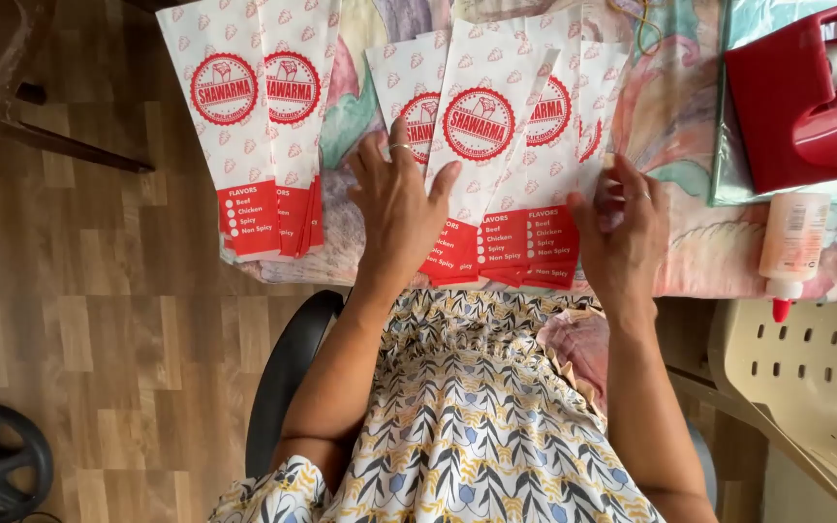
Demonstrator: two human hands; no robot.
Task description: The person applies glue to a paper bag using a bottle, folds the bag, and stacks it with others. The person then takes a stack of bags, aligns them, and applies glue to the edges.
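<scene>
Paper sleeves fanned on the table (690, 261), both hands on them.

We note, largest first: table with patterned cloth; fanned white-and-red paper sleeves (496, 145) at its near edge, light, thin, easily creased, best pinched at an edge; second stack (263, 126) further left; red tape dispenser (796, 97); glue bottle (792, 247). Left hand (399, 208) flat, fingers released; right hand (622, 228) fingers curled, pinching a sleeve edge.

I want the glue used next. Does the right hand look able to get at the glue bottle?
Probably yes: the glue bottle lies beside the right hand, with only bare tablecloth between.
</scene>
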